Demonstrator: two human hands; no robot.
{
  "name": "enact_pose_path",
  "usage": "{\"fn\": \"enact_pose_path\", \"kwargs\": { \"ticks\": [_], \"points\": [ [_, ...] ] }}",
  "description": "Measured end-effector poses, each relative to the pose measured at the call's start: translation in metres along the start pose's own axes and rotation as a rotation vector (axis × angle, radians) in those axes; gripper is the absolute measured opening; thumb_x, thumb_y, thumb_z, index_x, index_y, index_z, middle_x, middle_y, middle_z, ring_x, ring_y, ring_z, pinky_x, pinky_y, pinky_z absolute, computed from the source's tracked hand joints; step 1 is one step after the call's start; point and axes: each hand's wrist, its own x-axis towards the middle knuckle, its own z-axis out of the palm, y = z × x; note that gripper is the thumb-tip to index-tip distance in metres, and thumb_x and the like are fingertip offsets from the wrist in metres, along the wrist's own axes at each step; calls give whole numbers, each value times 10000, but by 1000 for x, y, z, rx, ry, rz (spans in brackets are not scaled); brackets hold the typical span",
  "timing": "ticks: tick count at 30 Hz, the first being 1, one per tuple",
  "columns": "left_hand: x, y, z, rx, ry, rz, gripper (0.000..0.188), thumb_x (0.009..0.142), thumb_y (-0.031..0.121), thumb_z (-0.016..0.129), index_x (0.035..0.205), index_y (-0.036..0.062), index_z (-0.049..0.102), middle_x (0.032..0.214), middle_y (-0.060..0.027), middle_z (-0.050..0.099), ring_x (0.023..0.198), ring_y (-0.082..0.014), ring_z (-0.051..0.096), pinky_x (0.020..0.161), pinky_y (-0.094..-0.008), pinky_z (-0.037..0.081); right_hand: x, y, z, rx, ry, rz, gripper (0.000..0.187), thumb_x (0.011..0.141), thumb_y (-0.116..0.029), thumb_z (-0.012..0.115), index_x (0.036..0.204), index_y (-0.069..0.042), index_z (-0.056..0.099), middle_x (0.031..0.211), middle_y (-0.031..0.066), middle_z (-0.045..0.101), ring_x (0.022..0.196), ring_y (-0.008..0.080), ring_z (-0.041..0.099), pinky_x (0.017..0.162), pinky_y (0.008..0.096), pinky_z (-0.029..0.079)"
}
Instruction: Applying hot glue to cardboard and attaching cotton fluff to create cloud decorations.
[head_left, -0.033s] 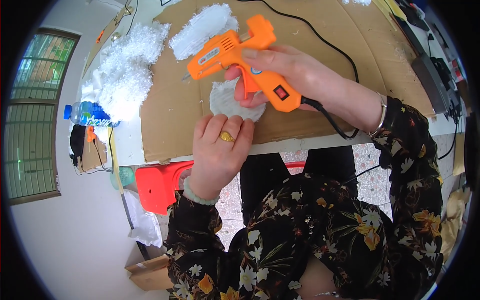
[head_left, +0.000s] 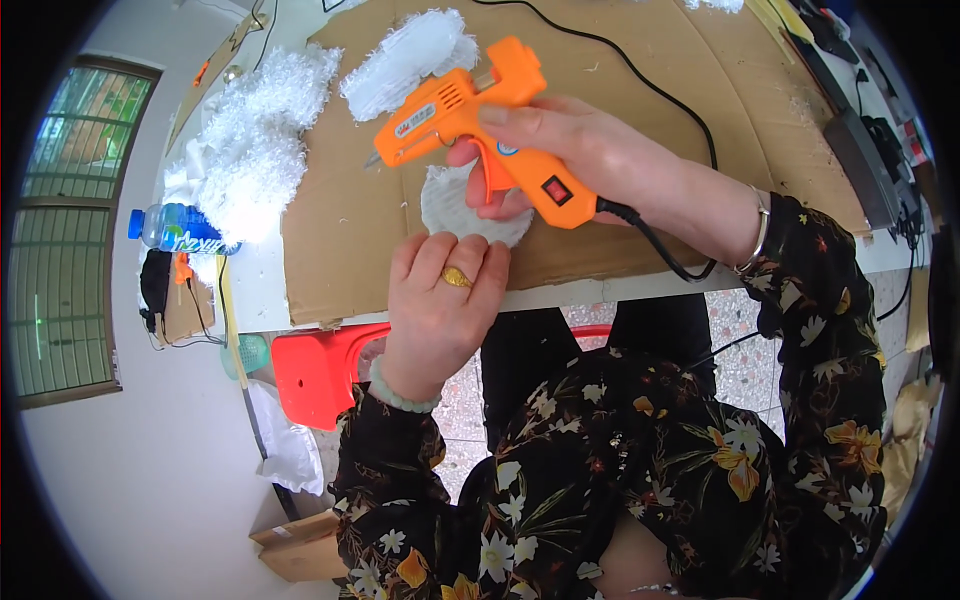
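My right hand (head_left: 590, 145) is wrapped around an orange hot glue gun (head_left: 440, 115), with fingers at its orange trigger. The gun's metal nozzle points left, above the cardboard and apart from it. Below the gun lies a small, rounded white fibrous piece (head_left: 450, 205), partly hidden by my right fingers. My left hand (head_left: 440, 310), wearing a gold ring, has its fingers closed over the near edge of that piece; the thumb is hidden. Farther off, a larger white fringed piece (head_left: 400, 65) rests on the cardboard, partly behind the gun.
A brown cardboard sheet (head_left: 340, 260) covers much of the table. Fluffy white fringe (head_left: 250, 130) is heaped on the left beside a blue-labelled bottle (head_left: 185, 228). The gun's black cord (head_left: 660, 85) curves across the cardboard. A red plastic stool (head_left: 310, 380) stands below the table edge.
The glue gun and my right hand have dipped very slightly toward me. My left hand has shifted a touch, still on the white piece.
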Motion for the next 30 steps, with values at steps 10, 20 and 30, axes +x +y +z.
{"fn": "enact_pose_path", "kwargs": {
  "ticks": [10, 20, 30],
  "points": [
    [-13, 2, 10, -43, 75, -101, 287, 650, 71, 685, 932, 23, 680, 908, -45, 587, 848, -221, 560, 768, -378, 445, -9, -6, -6, -10, -40, 44, 522, 957, -447, 535, 1209, 10, 533, 1065, 96, 607, 903, 163, 641, 738, 291, 551],
    [-11, 1, 13, -49, 66, -80, 303, 645, 72, 688, 945, 28, 675, 929, -40, 586, 859, -217, 560, 769, -379, 439, -17, -2, -11, -17, -66, 90, 552, 960, -448, 511, 1230, 34, 526, 1024, 126, 613, 900, 185, 642, 793, 349, 562],
    [-11, 1, 12, -63, 70, -86, 308, 639, 72, 691, 942, 25, 671, 935, -40, 590, 852, -209, 563, 774, -377, 433, -11, 2, -15, -38, -78, 101, 542, 961, -442, 499, 1186, 48, 548, 938, 147, 629, 886, 204, 646, 834, 360, 559]
  ]
}}
